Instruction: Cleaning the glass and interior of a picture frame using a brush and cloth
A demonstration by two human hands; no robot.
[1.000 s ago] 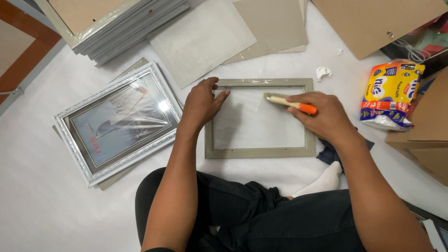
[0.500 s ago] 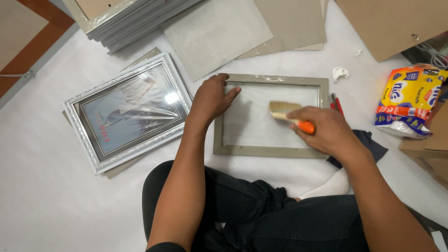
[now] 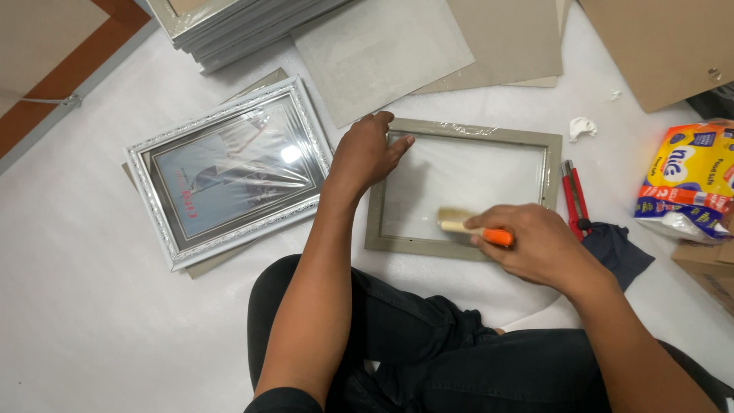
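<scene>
A grey-beige picture frame lies back side up on the white floor sheet in front of my knees, its glass pane showing. My left hand presses flat on the frame's upper left corner. My right hand grips a small brush with an orange handle, its pale bristles resting on the glass near the frame's lower edge.
A finished silver ornate frame wrapped in plastic lies to the left on a backing board. A stack of silver frames and grey boards sit at the top. A red cutter, dark cloth and a tissue pack lie at right.
My right hand has drawn the brush from the frame's upper edge down across the glass to its lower edge. The left hand stays on the upper left corner.
</scene>
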